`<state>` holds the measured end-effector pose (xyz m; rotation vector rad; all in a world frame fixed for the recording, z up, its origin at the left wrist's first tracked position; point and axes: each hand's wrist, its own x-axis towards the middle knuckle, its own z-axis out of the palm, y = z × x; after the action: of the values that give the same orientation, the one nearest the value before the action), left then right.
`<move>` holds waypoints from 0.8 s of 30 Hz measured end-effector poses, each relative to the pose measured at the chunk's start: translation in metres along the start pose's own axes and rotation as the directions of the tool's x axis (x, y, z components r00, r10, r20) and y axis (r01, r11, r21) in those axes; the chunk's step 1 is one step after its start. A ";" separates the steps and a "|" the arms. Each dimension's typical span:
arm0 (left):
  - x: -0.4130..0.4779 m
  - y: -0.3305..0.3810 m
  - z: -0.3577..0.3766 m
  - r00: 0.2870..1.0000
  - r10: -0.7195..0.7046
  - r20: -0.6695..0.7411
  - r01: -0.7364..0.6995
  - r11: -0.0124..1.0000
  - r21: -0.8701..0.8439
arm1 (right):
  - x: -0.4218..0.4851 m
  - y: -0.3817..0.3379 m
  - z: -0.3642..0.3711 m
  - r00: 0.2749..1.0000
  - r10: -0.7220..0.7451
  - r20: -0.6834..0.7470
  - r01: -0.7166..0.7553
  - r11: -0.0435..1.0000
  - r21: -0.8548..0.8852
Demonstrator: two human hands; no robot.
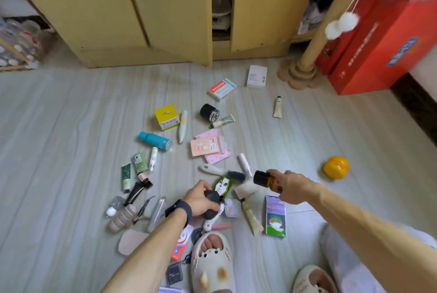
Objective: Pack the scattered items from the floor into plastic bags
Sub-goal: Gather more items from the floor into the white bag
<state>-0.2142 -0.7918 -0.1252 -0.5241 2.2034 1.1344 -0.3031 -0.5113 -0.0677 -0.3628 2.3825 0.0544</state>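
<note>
left hand (199, 200) grips a dark object (212, 202); right hand (289, 186) grips an amber bottle (268, 180) above the floor (71, 138).

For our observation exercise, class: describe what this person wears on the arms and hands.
Both forearms are bare, with no sleeves in view. The left hand has a dark smooth wristband, like a watch or fitness band, at its wrist. The right hand shows no band, glove or ring.

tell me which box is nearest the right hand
The purple and green box, right by the right hand; the yellow box and white box lie farther off.
</note>
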 end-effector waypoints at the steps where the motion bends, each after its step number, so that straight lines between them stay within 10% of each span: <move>1: -0.004 0.016 0.002 1.000 0.025 0.011 -0.025 1.000 -0.012 | -0.014 0.004 -0.008 1.000 -0.007 -0.021 0.007 1.000 -0.012; 10: -0.104 0.202 -0.020 0.899 0.435 0.046 -0.437 0.888 0.139 | -0.193 0.054 -0.047 0.957 0.004 -0.289 0.135 0.879 0.457; 14: -0.166 0.284 -0.001 0.769 0.614 0.178 -0.637 0.714 0.290 | -0.304 0.089 -0.005 0.909 0.247 -0.335 0.294 0.186 0.937; 18: -0.215 0.332 0.056 0.660 0.689 0.300 -0.751 0.587 0.304 | -0.373 0.116 0.065 0.924 0.340 -0.178 0.337 -0.498 0.799; 24: -0.238 0.343 0.200 0.531 0.497 0.686 -0.833 0.454 0.315 | -0.394 0.127 0.140 0.875 0.460 0.154 0.237 -0.682 0.692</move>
<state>-0.1718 -0.4185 0.1454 1.0040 2.1171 0.6528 0.0319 -0.2733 0.0826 1.2544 1.3009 -2.3957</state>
